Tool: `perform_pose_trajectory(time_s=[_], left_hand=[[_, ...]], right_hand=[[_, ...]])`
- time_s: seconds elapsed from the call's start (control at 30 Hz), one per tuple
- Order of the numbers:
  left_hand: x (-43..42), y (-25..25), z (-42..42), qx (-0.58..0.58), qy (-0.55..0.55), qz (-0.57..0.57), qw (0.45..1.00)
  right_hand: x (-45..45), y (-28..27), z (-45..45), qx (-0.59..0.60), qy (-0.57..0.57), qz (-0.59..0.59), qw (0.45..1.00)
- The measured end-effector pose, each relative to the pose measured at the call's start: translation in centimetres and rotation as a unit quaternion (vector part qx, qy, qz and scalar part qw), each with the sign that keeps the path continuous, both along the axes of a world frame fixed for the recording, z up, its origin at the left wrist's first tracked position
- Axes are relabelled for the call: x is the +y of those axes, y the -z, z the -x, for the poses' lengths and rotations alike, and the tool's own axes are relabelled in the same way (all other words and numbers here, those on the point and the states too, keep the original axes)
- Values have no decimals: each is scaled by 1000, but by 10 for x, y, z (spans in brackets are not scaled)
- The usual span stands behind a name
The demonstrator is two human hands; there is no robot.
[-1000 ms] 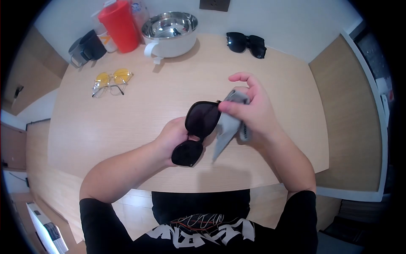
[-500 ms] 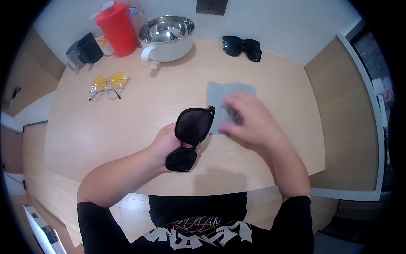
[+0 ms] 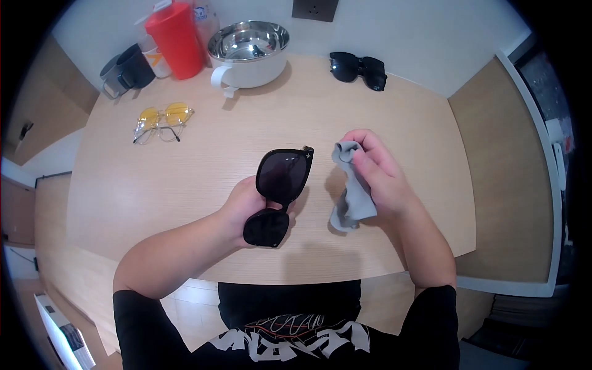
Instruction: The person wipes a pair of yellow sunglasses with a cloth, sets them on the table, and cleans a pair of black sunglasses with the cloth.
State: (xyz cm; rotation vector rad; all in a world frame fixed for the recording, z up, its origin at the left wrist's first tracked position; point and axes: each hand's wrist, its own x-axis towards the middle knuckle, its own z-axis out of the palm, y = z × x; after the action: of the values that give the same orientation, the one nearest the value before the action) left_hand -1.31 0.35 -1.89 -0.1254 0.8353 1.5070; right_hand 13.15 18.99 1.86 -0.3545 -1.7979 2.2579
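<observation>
Black sunglasses [image 3: 282, 176] with dark lenses are tilted nearly upright over the table's middle. My left hand [image 3: 244, 206] grips them from behind, its fingers partly hidden by the frame and lenses. To their right, my right hand [image 3: 381, 174] pinches a grey cloth [image 3: 356, 196] by its upper part, thumb in front. The cloth hangs down in folds, apart from the sunglasses.
On the wooden table [image 3: 246, 126], yellow-lensed glasses [image 3: 163, 123] lie at left. Along the back are dark mugs [image 3: 134, 68], a red tumbler [image 3: 176, 40], a white-handled steel bowl [image 3: 250, 58] and another pair of black sunglasses [image 3: 357, 69].
My right hand has closed on the grey cloth and lifted it off the table, where it lay flat. My left hand still holds the sunglasses in nearly the same place.
</observation>
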Motion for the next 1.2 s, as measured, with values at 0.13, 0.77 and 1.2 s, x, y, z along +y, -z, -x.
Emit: perform_pose_trajectory(time_s=[0.13, 0.77, 1.2], left_hand=[[2, 7, -1, -17, 0, 14, 1000], [6, 45, 4, -38, 121, -112, 985], [8, 15, -9, 25, 44, 21, 999]], right_hand=[[-17, 11, -2, 90, 34, 14, 995], [-34, 16, 17, 186, 184, -483, 835], [-36, 20, 17, 222, 173, -615, 737]])
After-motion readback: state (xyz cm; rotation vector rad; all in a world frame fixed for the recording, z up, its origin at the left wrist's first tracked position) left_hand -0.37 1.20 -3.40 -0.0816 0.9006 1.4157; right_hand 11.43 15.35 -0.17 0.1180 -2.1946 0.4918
